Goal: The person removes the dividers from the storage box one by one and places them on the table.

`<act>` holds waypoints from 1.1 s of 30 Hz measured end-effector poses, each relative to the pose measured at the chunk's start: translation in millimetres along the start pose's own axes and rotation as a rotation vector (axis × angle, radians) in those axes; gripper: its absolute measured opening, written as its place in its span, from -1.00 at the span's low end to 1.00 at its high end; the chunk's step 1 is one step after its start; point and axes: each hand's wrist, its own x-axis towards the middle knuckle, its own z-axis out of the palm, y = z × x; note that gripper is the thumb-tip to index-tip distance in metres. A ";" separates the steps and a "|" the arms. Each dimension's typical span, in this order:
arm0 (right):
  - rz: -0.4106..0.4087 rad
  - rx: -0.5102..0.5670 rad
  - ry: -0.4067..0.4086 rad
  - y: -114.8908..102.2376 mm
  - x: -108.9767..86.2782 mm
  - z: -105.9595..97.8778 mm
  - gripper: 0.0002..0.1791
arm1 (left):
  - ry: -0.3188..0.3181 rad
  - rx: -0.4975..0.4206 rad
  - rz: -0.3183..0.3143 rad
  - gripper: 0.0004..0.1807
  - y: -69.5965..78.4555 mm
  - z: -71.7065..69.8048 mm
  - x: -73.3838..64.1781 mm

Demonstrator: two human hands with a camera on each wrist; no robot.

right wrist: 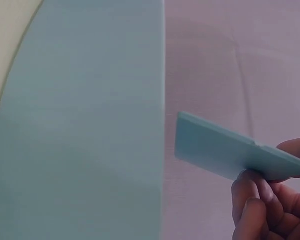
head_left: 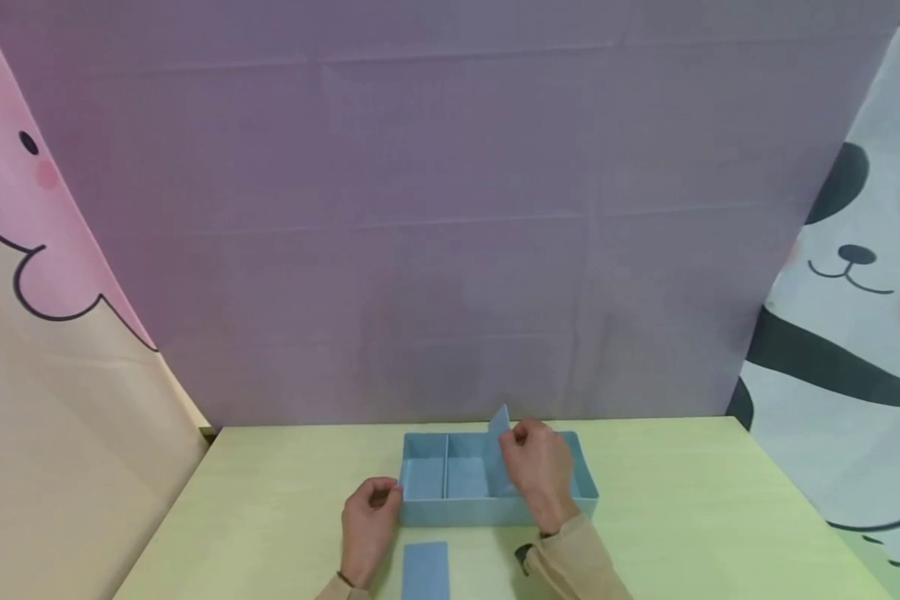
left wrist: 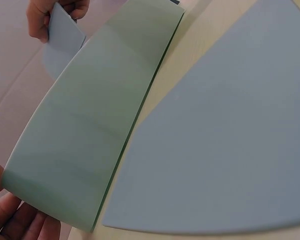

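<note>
A blue divided box (head_left: 468, 513) stands on the table, with one divider (head_left: 446, 467) upright across its left part. My right hand (head_left: 542, 468) pinches a thin blue divider panel (head_left: 498, 458) by its upper end, over the box right of the middle. That panel (right wrist: 215, 147) is tilted in the right wrist view; whether its lower edge sits in a slot is hidden. At the box's front left corner, my left hand (head_left: 371, 521) holds on, its thumb at the rim and its fingers (left wrist: 24, 220) along the end wall.
Another flat blue panel (head_left: 425, 570) lies on the table (head_left: 270, 500) in front of the box, between both forearms. Behind the table hangs a greyish purple cloth (head_left: 450, 208). Printed cloths with a pink figure (head_left: 60, 250) and a panda (head_left: 855, 333) flank it.
</note>
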 end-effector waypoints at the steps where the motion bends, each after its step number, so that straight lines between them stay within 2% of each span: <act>1: 0.006 0.006 -0.003 -0.1 0.2 -0.6 -0.84 | -0.001 0.001 -0.002 -0.93 0.1 0.0 -0.2; 8: 0.052 0.060 -0.040 -2.4 -1.8 -4.1 -0.84 | -0.003 0.009 -0.003 -0.92 0.7 -1.0 -0.5; 15: 0.028 0.078 -0.061 -7.1 -7.6 -6.6 -0.85 | 0.000 0.010 0.001 -0.91 -0.8 -1.8 -0.1; 23: 0.035 0.117 -0.092 -11.0 -12.9 -6.9 -0.81 | -0.002 0.009 0.004 -0.91 -2.6 -2.4 0.2; 33: 0.055 0.131 -0.185 -15.2 -20.3 -7.6 -0.86 | 0.002 0.011 0.006 -0.92 -2.5 -0.5 0.6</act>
